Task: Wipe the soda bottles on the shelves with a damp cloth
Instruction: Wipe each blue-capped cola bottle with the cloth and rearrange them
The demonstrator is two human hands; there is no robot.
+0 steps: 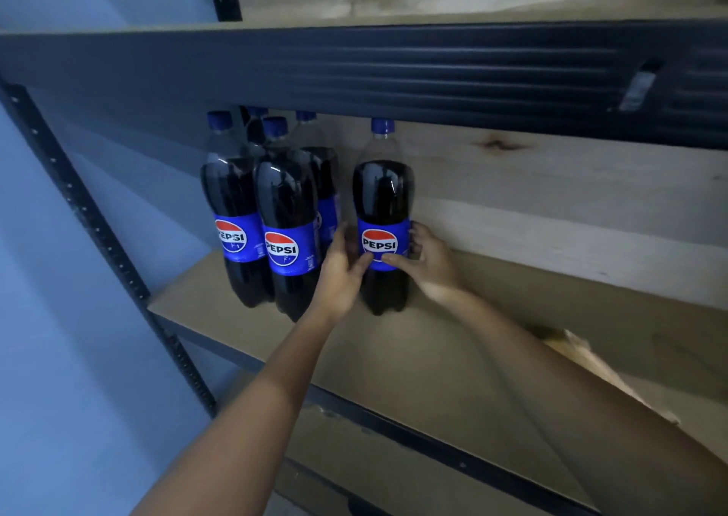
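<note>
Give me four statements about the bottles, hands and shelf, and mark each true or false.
1. Both hands hold the lone bottle at its label. True: left hand, right hand.
2. That bottle lies on its side. False: it stands upright on the shelf.
3. A cloth is in the right hand. False: no cloth shows.
4. The grouped bottles have blue caps. True.

On the shelf board (453,358), a cluster of bottles (289,216) stands left of centre frame, two in front, others behind. One lone bottle (383,200) stands just right, between left hand (342,269) and right hand (431,263).
</note>
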